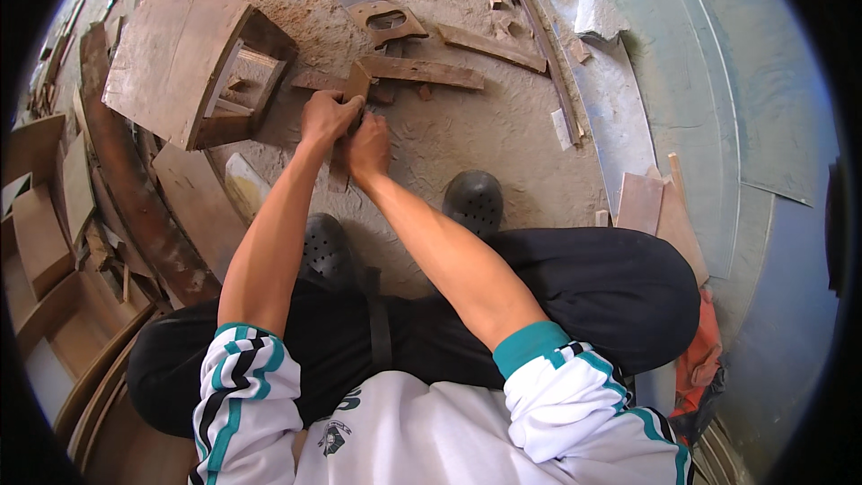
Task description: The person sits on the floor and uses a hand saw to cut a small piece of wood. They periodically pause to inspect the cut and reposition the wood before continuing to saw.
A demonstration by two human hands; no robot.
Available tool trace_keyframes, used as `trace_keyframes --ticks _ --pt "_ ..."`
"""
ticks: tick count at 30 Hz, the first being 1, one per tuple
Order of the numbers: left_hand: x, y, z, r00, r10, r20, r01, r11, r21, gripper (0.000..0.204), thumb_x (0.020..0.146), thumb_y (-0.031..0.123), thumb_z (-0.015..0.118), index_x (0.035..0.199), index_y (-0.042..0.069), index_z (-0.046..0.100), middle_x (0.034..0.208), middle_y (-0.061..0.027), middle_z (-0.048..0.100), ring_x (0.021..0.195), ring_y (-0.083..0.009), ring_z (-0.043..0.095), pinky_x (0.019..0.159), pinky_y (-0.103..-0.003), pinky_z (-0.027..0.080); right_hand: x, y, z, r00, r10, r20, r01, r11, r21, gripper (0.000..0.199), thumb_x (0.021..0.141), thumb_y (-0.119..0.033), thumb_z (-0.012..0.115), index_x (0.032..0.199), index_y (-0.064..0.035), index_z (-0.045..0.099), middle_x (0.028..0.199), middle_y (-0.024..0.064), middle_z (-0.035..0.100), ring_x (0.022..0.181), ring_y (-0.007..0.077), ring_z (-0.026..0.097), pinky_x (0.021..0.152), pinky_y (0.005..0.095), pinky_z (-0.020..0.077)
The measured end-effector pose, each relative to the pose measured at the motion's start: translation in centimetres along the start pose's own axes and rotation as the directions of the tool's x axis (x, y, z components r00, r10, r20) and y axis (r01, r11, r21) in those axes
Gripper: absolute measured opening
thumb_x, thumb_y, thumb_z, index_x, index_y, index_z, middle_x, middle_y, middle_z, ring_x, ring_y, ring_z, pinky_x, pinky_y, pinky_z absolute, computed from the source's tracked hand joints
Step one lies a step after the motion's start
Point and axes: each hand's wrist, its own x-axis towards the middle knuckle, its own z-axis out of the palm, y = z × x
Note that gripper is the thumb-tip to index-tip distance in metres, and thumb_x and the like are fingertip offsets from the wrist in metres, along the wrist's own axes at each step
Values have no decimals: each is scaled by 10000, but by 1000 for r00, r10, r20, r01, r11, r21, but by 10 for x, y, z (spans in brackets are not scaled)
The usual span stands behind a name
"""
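Wood strip (339, 172), narrow and flat, is held upright-slanted over the dusty floor (467, 139), its long axis running from near the shoes away toward a short block (357, 81) at its far end. It is gripped by both hands side by side: the left hand (327, 117) is curled shut around the upper part, the right hand (370, 149) is closed on it just below and nearer the body. A handsaw (377, 9) is seen lying beyond, a wooden box (193, 67) to the left.
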Motion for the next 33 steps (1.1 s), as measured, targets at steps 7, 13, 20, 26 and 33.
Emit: trace_keyframes --ticks 7,13,20,26,33 --pt "-6 18 -2 1000 5 1 -5 997 74 516 756 494 803 1010 46 785 883 -167 763 843 -305 745 779 -387 557 1 -11 -7 990 111 81 -112 994 2 464 825 -202 752 1171 21 537 1141 239 563 1077 444 601 865 525 518" --pt "-9 24 2 999 10 -45 -3 989 148 507 774 493 803 1014 47 781 915 -182 758 869 -338 737 795 -400 557 -5 -15 -13 993 80 87 -81 997 12 478 824 -190 748 1183 13 507 1157 231 534 1077 450 598 856 538 525" --pt "-8 26 2 997 51 -59 -41 986 161 517 780 503 795 1050 62 779 921 -189 755 891 -346 736 803 -406 559 -3 -14 -10 995 81 63 -82 996 18 466 837 -193 738 1179 16 499 1168 220 528 1075 446 594 861 535 523" --pt "-5 24 2 996 60 -66 -50 989 139 507 772 488 797 1054 66 780 932 -199 753 893 -350 736 811 -410 561 0 -16 -11 996 70 45 -70 998 0 452 854 -201 726 1182 15 502 1162 220 539 1040 442 607 841 527 527" --pt "-6 23 5 991 100 -84 -82 979 188 514 739 456 806 1055 51 774 931 -214 750 899 -365 734 818 -423 566 -2 -18 -14 996 73 52 -74 997 21 444 869 -202 708 1190 25 502 1149 225 544 1031 444 610 843 528 522"
